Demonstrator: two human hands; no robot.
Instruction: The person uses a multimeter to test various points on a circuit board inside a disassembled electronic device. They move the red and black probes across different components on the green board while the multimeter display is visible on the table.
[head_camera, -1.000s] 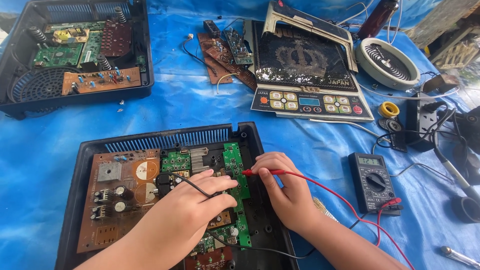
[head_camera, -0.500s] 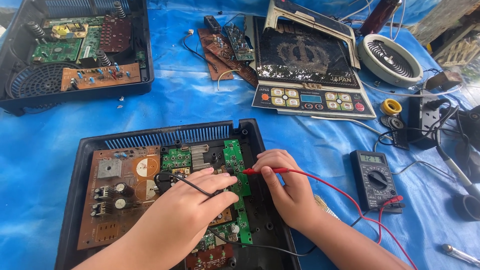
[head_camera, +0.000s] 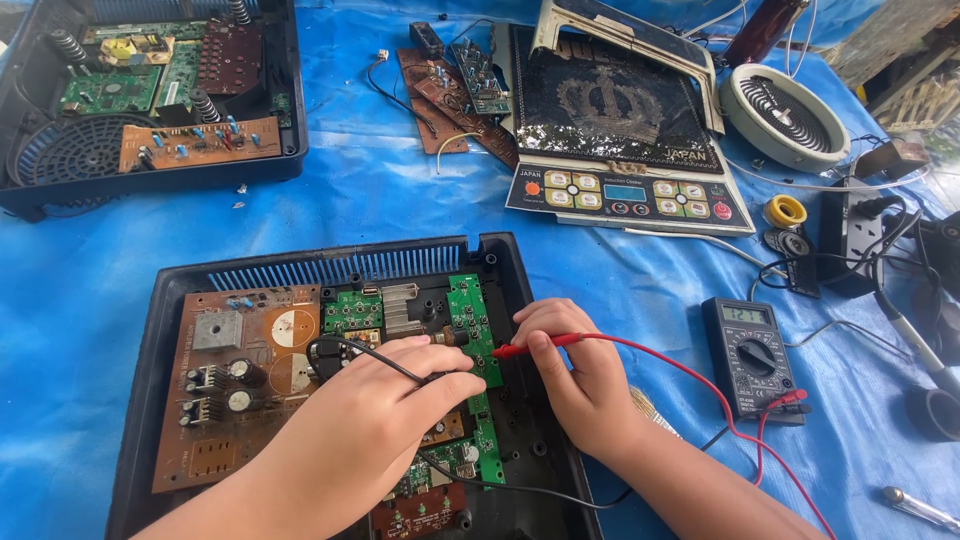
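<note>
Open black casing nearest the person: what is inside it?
Inside the black casing: a brown circuit board, green boards and a metal heatsink. The left hand with the black probe and the right hand with the red probe cover the middle parts.

A blue tarp (head_camera: 400, 210) carries two black casings (head_camera: 520, 270) (head_camera: 290, 150) and a multimeter (head_camera: 752, 358).

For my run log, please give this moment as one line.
left hand: holds black probe | right hand: holds red probe on green board | multimeter: on blue sheet
</note>
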